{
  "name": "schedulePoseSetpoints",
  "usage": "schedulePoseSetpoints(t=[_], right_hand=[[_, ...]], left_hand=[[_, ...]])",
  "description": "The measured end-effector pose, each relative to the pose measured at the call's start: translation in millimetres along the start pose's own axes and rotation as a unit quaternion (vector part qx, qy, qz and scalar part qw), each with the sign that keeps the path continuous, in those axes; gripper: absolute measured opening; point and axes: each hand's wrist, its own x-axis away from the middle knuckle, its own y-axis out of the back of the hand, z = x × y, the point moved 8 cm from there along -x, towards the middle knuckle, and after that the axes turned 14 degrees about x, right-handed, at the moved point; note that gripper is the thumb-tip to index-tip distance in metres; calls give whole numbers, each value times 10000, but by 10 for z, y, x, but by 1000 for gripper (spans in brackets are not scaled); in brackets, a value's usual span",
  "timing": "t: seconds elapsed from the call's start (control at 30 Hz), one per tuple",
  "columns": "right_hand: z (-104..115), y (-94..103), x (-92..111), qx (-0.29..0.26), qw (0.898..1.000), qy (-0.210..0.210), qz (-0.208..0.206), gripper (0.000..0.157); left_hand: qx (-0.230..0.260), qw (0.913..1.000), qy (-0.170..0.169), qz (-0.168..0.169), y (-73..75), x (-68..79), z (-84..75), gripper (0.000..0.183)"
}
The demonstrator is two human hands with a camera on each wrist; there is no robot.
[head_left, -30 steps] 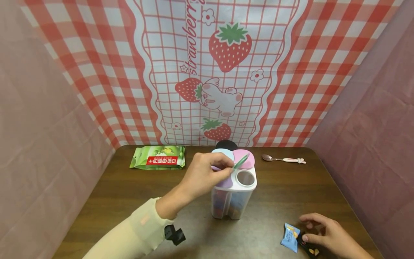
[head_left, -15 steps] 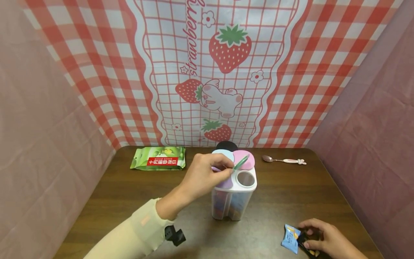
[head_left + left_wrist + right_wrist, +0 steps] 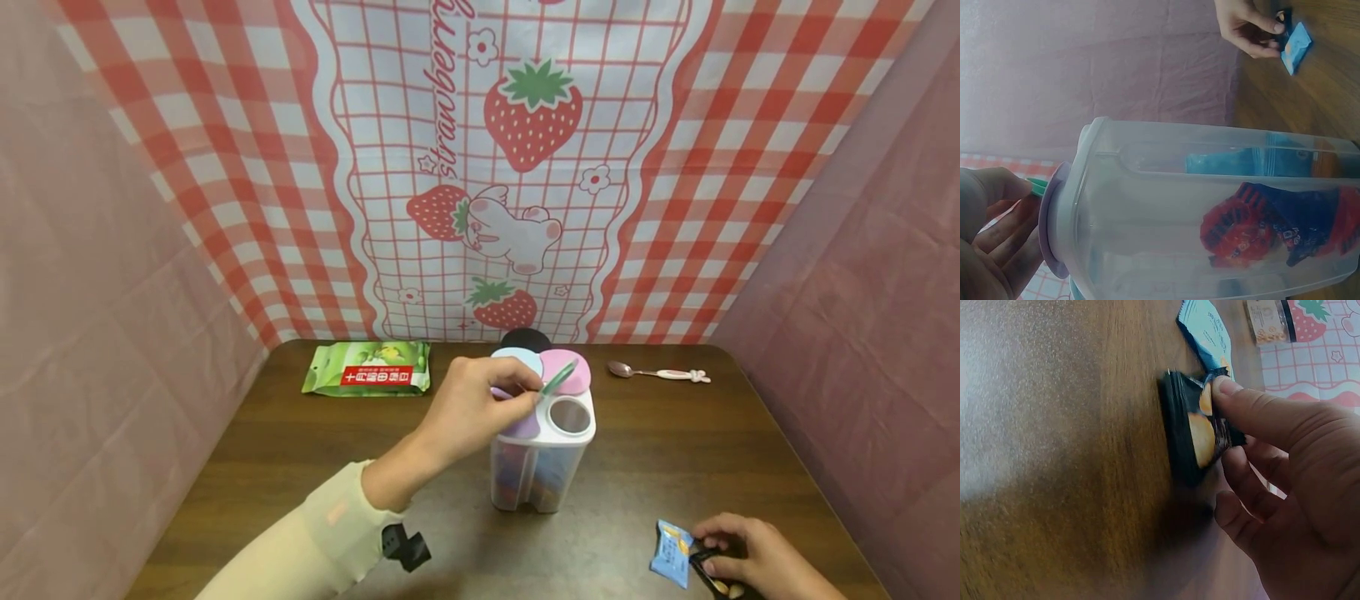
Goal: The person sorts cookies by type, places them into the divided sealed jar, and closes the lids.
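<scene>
My left hand [image 3: 468, 400] pinches the edge of a round green lid [image 3: 559, 377] above a clear storage container [image 3: 540, 475] with a white top. The lid tilts beside an uncovered round opening [image 3: 570, 415]. Purple, light blue and pink lids [image 3: 566, 371] cover the other openings. Through the container wall, red-and-blue wrapped snacks [image 3: 1238, 228] and light blue packets [image 3: 1285, 154] show. At the lower right my right hand [image 3: 761, 554] pinches a black snack packet [image 3: 1194, 431] between thumb and fingers. A light blue snack packet [image 3: 672, 552] lies against it on the table.
A green food bag [image 3: 367, 368] lies at the back left of the wooden table [image 3: 645, 467]. A spoon [image 3: 660, 372] with a white handle lies at the back right. Behind the container stands a black-lidded jar [image 3: 525, 337]. Cloth walls [image 3: 855, 275] enclose the table.
My right thumb and fingers have come together on the black packet, which has tilted and shifted slightly. The left hand keeps holding the green lid in the same place.
</scene>
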Motion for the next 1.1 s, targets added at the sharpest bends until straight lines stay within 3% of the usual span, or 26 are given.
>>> schedulePoseSetpoints(t=[0.2,0.4,0.6,0.7,0.93,1.1], right_hand=[[74,146,3,386,9981,71,-466,22],[289,452,-75,891,9848,530,-1391,36],[510,804,-282,1167,9824,187,-1447,34],[710,989,-418,1220,9779,289,-1674,37],[1311,1396,-735,1178,9603,1012,-2319,48],[1767,1552,-940,778,9342,2147,-2742,50]], left_hand=[[3,10000,-5,28,-12,-6,-1,10],[-8,10000,-34,21,-10,-8,-5,9],[17,10000,-31,-2,-3,-4,-3,8],[11,10000,-25,-17,2,-3,0,8],[-34,10000,-61,-39,5,-3,10,8],[-9,10000,-59,-38,-2,-6,12,8]])
